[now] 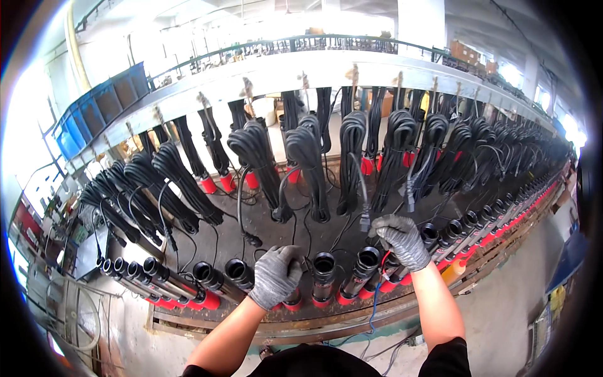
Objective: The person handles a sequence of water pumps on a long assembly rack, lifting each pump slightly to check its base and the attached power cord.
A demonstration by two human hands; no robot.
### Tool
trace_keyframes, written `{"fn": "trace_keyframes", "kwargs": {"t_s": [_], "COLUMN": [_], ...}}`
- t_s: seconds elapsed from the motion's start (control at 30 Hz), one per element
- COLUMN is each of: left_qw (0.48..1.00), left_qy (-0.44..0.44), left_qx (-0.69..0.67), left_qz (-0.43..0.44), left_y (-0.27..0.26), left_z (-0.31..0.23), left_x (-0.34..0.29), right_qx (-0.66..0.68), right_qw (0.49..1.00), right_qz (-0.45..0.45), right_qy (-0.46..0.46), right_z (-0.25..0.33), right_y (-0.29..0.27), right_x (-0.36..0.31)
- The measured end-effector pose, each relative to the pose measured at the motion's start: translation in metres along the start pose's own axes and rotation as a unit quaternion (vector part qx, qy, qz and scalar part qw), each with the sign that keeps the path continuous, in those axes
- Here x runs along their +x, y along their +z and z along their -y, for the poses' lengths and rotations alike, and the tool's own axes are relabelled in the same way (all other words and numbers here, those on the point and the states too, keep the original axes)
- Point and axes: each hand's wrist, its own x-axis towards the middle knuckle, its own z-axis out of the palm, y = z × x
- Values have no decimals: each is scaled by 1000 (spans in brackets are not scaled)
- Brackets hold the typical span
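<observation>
My left hand (276, 278), in a grey knit glove, is closed with curled fingers over a black tube with a red base; what its fingers hold is hidden. My right hand (403, 242), gloved alike, has its fingers bent together beside a black cord plug (365, 221). Whatever they pinch is too small to make out. Just below that hand runs a red wire (384, 260), and a blue wire (375, 306) drops over the bench edge. Between my hands stand open-topped black tubes (323, 276) on red bases. Coiled black cables (308, 163) hang in front.
A pale overhead rail (276, 75) carries the cable bundles on hooks. More tubes (471, 223) line the dark bench (264, 235) to the right. At the far left is a blue bin (103, 107). A wire-guarded fan (80, 314) stands at lower left; a yellow-orange bottle (453, 271) sits by the bench edge.
</observation>
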Motion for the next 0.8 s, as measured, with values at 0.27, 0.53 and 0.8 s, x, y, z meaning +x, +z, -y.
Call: {"fn": "trace_keyframes", "kwargs": {"t_s": [0.27, 0.53, 0.8], "left_qw": [972, 990, 971], "left_qy": [-23, 60, 116], "left_qx": [212, 59, 12], "left_qz": [96, 112, 209], "left_y": [-21, 23, -3], "left_z": [-8, -42, -49], "left_x": [-6, 26, -42], "right_qx": [77, 18, 10], "right_qw": [994, 993, 992], "right_qz": [-40, -80, -108], "right_qy": [63, 85, 59], "right_z": [-1, -2, 6], "right_y": [0, 9, 11], "right_x": [2, 9, 3]}}
